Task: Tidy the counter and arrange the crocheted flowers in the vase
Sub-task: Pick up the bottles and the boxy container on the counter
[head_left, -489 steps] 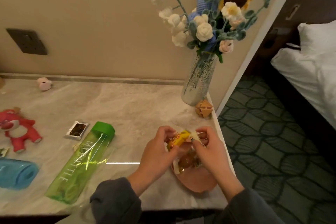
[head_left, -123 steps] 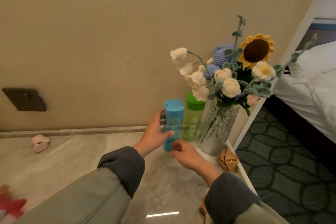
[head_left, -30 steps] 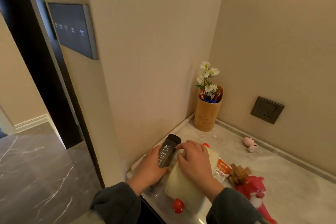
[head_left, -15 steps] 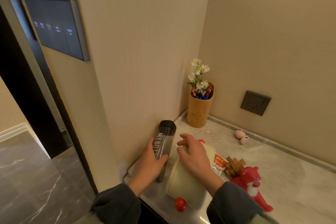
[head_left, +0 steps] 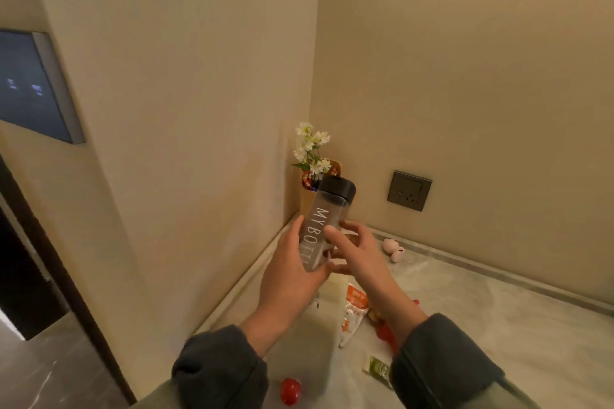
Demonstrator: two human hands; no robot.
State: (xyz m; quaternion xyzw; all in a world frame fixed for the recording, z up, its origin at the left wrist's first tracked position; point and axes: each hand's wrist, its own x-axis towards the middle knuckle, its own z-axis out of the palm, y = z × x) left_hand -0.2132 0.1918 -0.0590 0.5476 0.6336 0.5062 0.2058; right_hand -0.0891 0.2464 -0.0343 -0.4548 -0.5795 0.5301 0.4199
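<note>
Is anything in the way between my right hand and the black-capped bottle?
Nothing visible. The left hand grips the bottle above the counter, and the right hand is at its lower body, thumb across the front.

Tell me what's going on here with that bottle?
A person is tidying a counter. Their left hand grips a clear bottle with a black cap, holding it tilted above the counter, while the right hand touches its side with loose fingers. A snack packet, a red ball and small pink toys lie on the counter. A wooden cup of white flowers stands in the corner.
</note>
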